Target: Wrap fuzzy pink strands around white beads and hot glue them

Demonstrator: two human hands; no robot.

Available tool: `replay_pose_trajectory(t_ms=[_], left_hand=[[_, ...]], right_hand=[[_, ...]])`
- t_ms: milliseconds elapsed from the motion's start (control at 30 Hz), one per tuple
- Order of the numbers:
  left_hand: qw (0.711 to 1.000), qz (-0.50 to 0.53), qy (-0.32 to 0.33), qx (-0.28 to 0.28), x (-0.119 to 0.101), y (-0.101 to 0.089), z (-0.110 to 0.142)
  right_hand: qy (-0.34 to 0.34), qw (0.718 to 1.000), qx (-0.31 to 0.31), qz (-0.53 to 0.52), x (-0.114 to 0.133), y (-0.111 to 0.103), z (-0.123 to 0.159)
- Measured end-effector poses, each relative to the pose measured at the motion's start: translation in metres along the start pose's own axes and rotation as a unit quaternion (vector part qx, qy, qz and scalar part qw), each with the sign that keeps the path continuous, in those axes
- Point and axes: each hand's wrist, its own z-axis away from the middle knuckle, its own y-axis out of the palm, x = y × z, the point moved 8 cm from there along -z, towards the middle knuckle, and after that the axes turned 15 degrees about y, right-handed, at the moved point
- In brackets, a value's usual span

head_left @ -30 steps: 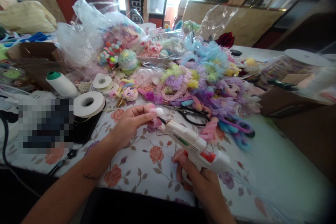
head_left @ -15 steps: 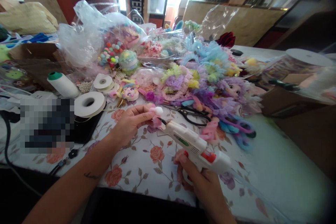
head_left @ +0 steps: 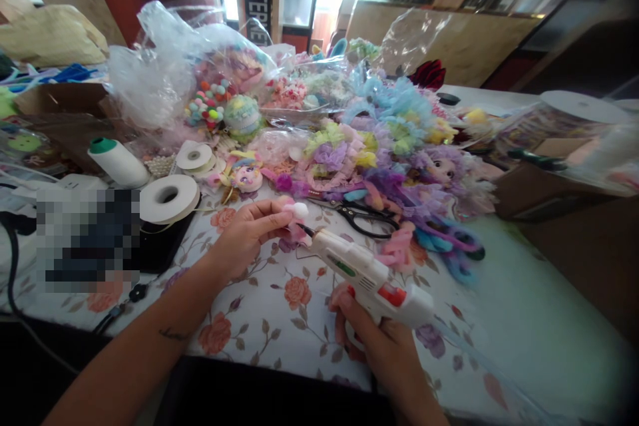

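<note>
Looks partway through glue work. Pinching a small pink piece point(head_left: 294, 235), with a white ball point(head_left: 300, 210) at its top, between thumb and fingers of the left hand point(head_left: 252, 229), above the flower-patterned tabletop point(head_left: 259, 309). Gripping a white glue gun point(head_left: 367, 273) in the right hand point(head_left: 372, 333), fingers curled around its handle. Aiming the dark nozzle point(head_left: 306, 230) at the pink piece from the right; cannot tell whether touching or just beside it. Can count as done: taking up both and bringing them together. Cannot make out a finished join, nor judge how much is left. For position: holding the pink piece right at the left fingertips, partly hidden by them, and well apart from the right fingers, with the gun's body between. Noting also, just beyond the nozzle, black-handled scissors point(head_left: 344, 210); left of the left hand, a ribbon spool point(head_left: 148, 200).
</note>
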Motion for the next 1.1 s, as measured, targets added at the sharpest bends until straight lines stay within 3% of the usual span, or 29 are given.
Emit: replay_pose_trajectory(t_ms=[300, 700, 1100], left_hand=[[0.998, 0.058, 0.0, -0.025, -0.0018, -0.0027, -0.0014], [1.0, -0.002, 0.006, 0.028, -0.0005, 0.0035, 0.0014], [0.998, 0.062, 0.0, -0.024, -0.0005, -0.0017, -0.0014]], right_hand=[[-0.001, 1.0, -0.002, 0.0, -0.0007, -0.0008, 0.0], [0.005, 1.0, -0.016, -0.012, 0.0052, 0.0, 0.0031], [0.012, 1.0, -0.018, 0.003, 0.0014, -0.0009, 0.0015]])
